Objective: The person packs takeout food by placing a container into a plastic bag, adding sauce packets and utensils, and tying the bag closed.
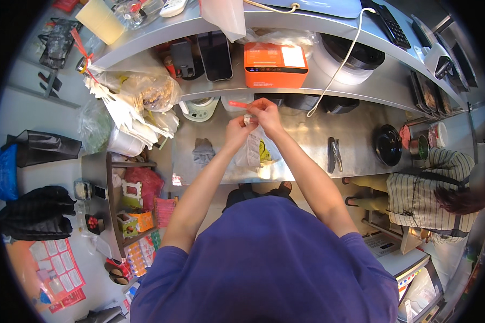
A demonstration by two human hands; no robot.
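Observation:
Over the steel counter [307,157], my left hand [240,131] grips the gathered top of a clear plastic bag [268,151]. A white printed paper slip [248,151] hangs at the bag's front, and something yellow-green shows inside. My right hand [265,115] touches the bag's neck beside my left hand and pinches a red strip [237,104] that points left. A grey folded cloth [203,151] lies left of the bag. Metal tongs [338,155] and a black-handled tool [331,154] lie to the right.
An orange printer-like box [275,66] and a phone [215,56] stand on the shelf ahead. A white cable [343,60] hangs over its edge. A kitchen scale [200,109] is at the counter's back left, a black bowl [388,145] at the right. Another person [428,194] is at the right.

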